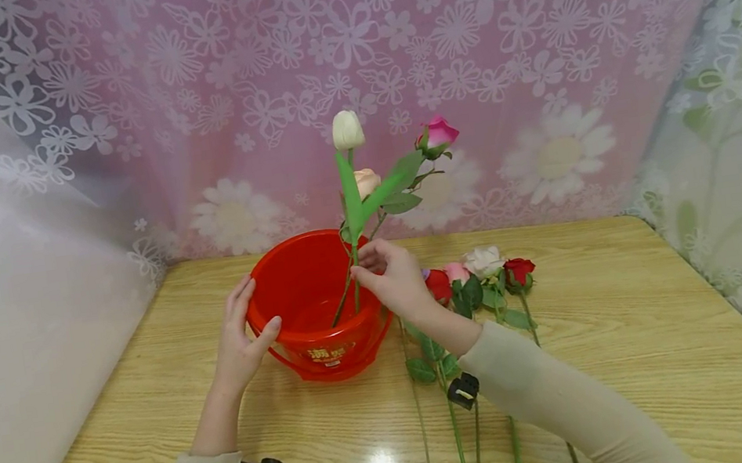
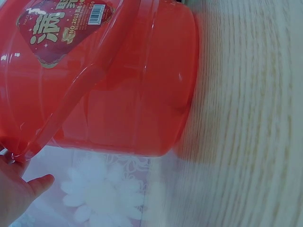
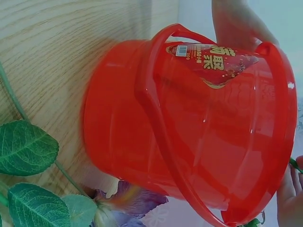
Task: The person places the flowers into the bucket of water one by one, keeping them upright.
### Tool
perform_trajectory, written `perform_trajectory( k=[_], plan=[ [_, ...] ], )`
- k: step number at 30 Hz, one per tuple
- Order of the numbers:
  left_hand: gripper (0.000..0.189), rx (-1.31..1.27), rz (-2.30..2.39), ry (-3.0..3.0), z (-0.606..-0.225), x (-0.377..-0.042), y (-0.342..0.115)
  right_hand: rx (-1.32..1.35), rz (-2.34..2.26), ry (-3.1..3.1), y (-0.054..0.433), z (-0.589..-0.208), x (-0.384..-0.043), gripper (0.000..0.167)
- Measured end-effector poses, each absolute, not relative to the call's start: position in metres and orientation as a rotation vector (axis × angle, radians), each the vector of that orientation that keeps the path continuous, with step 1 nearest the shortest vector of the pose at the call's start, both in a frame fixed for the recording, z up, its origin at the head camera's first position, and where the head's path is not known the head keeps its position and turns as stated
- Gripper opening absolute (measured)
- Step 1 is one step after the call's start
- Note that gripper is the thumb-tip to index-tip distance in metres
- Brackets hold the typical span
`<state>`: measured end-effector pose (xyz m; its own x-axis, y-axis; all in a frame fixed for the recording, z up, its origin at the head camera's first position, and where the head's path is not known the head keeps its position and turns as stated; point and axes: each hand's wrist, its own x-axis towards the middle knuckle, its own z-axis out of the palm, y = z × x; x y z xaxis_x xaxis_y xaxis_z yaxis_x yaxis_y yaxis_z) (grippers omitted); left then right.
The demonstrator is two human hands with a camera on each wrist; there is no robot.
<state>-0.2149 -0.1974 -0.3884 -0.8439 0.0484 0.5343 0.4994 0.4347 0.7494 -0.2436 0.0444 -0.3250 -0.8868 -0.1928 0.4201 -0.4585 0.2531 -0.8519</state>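
A red plastic bucket [image 1: 330, 348] stands upright on the table, a gold-lettered label on its front. My left hand [image 1: 240, 341] grips its left rim, with the thumb over the edge; part of that hand [image 2: 16, 189] shows by the handle joint in the left wrist view. Over the bucket's right side, my right hand [image 1: 392, 280] pinches the green stem of a white tulip [image 1: 347, 130]. Behind the tulip's leaves are a peach rose [image 1: 367, 182] and a magenta rose [image 1: 440, 132], leaning right. Two stems reach down inside the bucket. Fingers partly hide where the stems cross.
Right of the bucket several flowers lie on the table, including a dark red rose [image 1: 519, 272], a white one [image 1: 484, 261] and a pink one [image 1: 457, 273]. Their stems point toward the front edge. A purple flower [image 3: 132, 203] lies close behind the bucket. Flowered curtains [image 1: 355, 67] surround the table.
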Motion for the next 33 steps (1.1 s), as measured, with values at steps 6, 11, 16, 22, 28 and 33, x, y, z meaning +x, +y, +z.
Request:
perform_trajectory(
  k=[6, 11, 16, 22, 28, 33],
  plan=[
    [0.064, -0.464, -1.407, -2.254, -0.389, -0.215, -0.197, 0.612, 1.628, -2.347, 0.041, -0.326, -0.247, 0.018],
    [0.064, -0.464, -1.407, -2.251, -0.388, -0.214, -0.197, 0.61, 1.595, -2.397, 0.038, -0.326, -0.248, 0.02],
    [0.063, -0.466, -1.403, -2.245, -0.388, -0.214, -0.197, 0.605, 1.547, -2.424, 0.036, -0.326, -0.249, 0.019],
    [0.063, -0.47, -1.403, -2.241, -0.389, -0.215, -0.197, 0.596, 1.484, -2.469, 0.034, -0.326, -0.25, 0.017],
    [0.063, -0.462, -1.401, -2.25, -0.389, -0.214, -0.197, 0.612, 1.429, -2.505, 0.032, -0.326, -0.252, 0.016],
    [0.061, -0.467, -1.4, -2.256, -0.376, -0.206, -0.191, 0.625, 1.389, -2.523, 0.032, -0.326, -0.251, 0.015]
  ],
)
